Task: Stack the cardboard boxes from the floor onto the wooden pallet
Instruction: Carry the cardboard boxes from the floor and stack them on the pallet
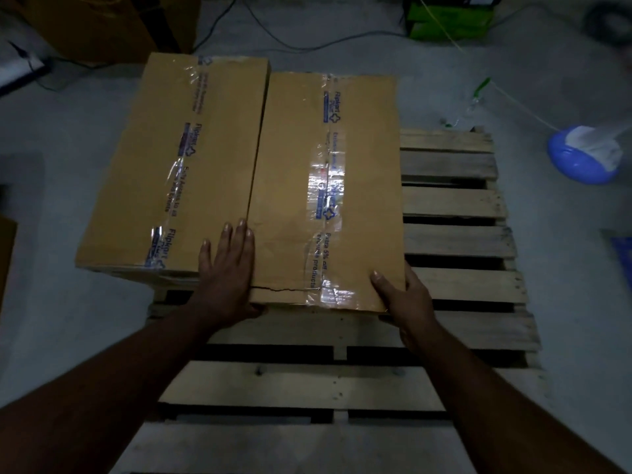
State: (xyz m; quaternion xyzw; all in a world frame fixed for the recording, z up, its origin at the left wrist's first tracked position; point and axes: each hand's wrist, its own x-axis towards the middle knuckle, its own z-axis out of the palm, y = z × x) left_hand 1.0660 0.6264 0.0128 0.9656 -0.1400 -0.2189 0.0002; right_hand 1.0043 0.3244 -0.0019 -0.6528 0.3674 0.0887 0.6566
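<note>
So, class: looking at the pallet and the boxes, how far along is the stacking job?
Done: the left box lies on the wooden pallet.
In hand: the right box sits beside it, edges touching. The left hand lies flat at the seam; the right hand grips its near right corner.
Left: bare slats remain to the right and front. No floor boxes are clearly in view.

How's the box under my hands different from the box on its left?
The right box is held at its near corners by the left hand and right hand; the left box is only touched along its edge by the left hand's fingers. The right box has a torn near edge; the left box shows none. The left box reaches farther away. Both are brown, taped, side by side on the pallet.
</note>
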